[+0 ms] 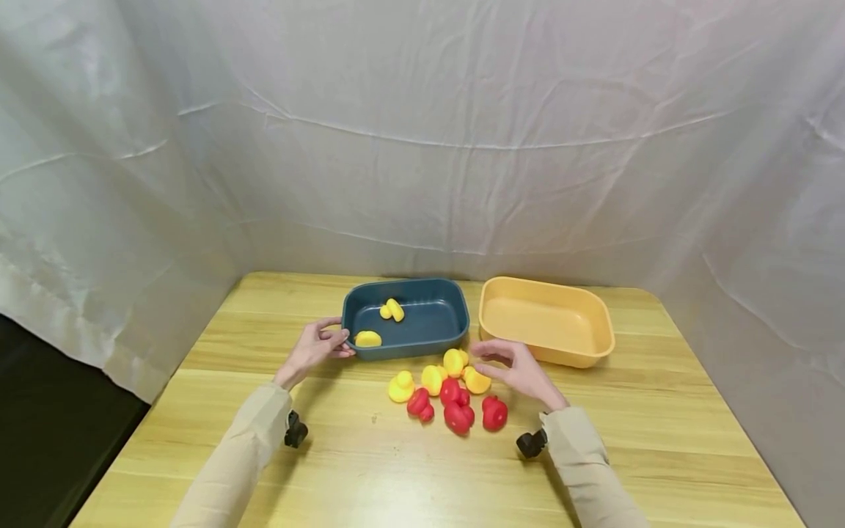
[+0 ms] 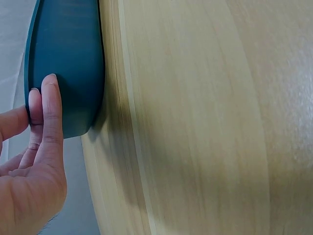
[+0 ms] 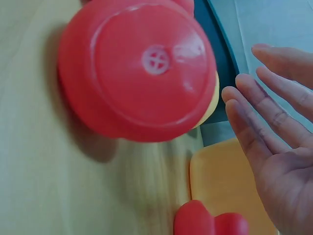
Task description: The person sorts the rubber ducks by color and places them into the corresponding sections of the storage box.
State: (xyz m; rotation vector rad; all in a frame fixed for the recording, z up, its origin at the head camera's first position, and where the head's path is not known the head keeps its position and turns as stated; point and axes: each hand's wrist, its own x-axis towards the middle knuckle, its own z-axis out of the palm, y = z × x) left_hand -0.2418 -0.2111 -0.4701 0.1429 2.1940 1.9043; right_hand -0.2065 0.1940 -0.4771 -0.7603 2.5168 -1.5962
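My left hand holds the left end of a dark blue bin, fingertips against its rim and outer wall. Two yellow rubber ducks lie inside it, a tipped duck and a duck at the near left corner. My right hand hovers with fingers spread and nothing between them, beside a yellow duck. In the right wrist view, a red duck shows its round underside close to the camera. More ducks lie loose before the bins, yellow ones behind red ones.
An orange-yellow bin with nothing in it stands right of the blue one. Both sit toward the back of the wooden table. Behind and at the sides hang pale curtains. A dark area lies beyond the left edge.
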